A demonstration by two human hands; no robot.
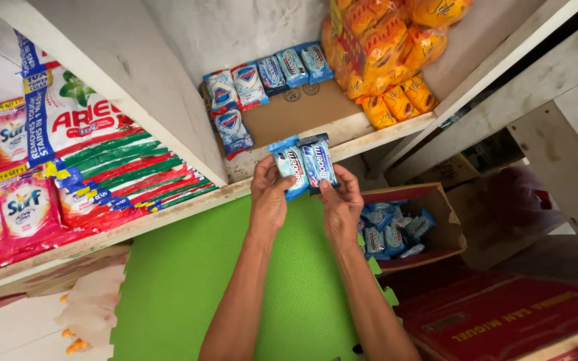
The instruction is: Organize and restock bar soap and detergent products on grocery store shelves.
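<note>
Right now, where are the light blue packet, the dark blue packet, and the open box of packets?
light blue packet [290,165], head view, middle of its front.
dark blue packet [318,162], head view, middle of its front.
open box [451,227], head view, its right wall.

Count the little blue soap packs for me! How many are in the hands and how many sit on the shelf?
Soap packs in the hands: 2, left hand and right hand together
Soap packs on the shelf: 6
Total: 8

Shop — shelves [168,113] stocked with sachets [262,83].
</note>
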